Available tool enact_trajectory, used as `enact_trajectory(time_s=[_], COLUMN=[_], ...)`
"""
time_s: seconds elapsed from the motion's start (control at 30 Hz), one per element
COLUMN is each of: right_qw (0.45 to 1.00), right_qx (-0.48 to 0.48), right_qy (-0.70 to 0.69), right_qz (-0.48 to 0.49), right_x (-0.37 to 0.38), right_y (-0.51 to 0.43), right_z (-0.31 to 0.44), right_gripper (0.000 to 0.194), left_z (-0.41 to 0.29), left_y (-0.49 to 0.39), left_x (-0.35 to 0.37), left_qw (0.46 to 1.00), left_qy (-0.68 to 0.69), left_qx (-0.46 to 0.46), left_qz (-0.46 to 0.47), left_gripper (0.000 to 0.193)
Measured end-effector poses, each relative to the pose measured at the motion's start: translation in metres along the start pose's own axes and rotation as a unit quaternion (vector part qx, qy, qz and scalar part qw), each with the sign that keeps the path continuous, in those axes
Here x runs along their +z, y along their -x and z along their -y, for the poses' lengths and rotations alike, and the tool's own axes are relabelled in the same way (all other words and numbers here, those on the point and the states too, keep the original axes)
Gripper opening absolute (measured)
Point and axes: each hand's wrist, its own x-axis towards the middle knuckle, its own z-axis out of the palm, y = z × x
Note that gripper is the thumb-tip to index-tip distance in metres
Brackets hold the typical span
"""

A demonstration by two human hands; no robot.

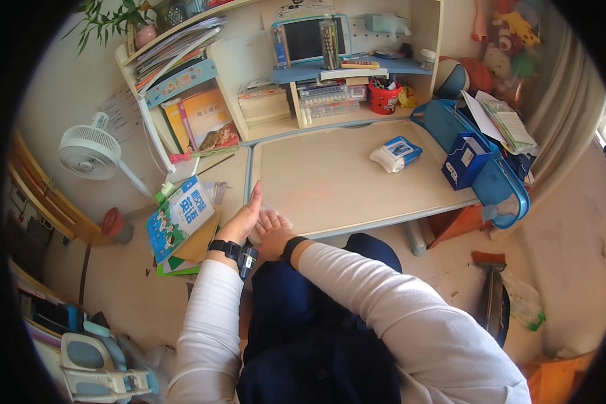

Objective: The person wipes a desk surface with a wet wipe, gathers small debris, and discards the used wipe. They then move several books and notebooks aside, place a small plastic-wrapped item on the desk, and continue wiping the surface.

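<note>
My right hand (273,233) lies palm down at the near left corner of the desk top (333,177), on a thin whitish wipe or tissue (284,220) that shows at its fingertips. Just left of it, my left hand (242,217) is held on edge with its fingers extended, apparently gripping nothing; whether it touches the desk cannot be told. A faint pinkish mark (308,196) shows on the desk surface beyond my hands. Farther right on the desk lies a blue and white pack of wipes (397,154).
Left of my hands, a blue-green textbook (179,219) lies on a pile of papers. A blue box (465,160) and a blue bag (505,197) occupy the desk's right end. Shelves with books, a red bucket (384,97) and a tablet (310,39) stand behind. A fan (90,151) is at left.
</note>
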Motion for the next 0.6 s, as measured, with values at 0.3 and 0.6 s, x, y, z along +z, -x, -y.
enact_trajectory(time_s=[0.3, 0.6], right_qw=[0.981, 0.937], right_qx=[-0.072, 0.344], right_qy=[0.103, 0.02], right_qz=[-0.145, -0.056], right_x=[0.01, -0.029], right_y=[0.075, 0.182], right_z=[-0.096, -0.279], right_gripper=[0.062, 0.07], left_z=[0.012, 0.001], left_y=[-0.001, 0.015], left_x=[0.02, 0.037], left_qw=[0.985, 0.941], left_qy=[-0.168, -0.336], left_qx=[0.031, 0.006], left_qz=[0.02, 0.048], left_gripper=[0.087, 0.083])
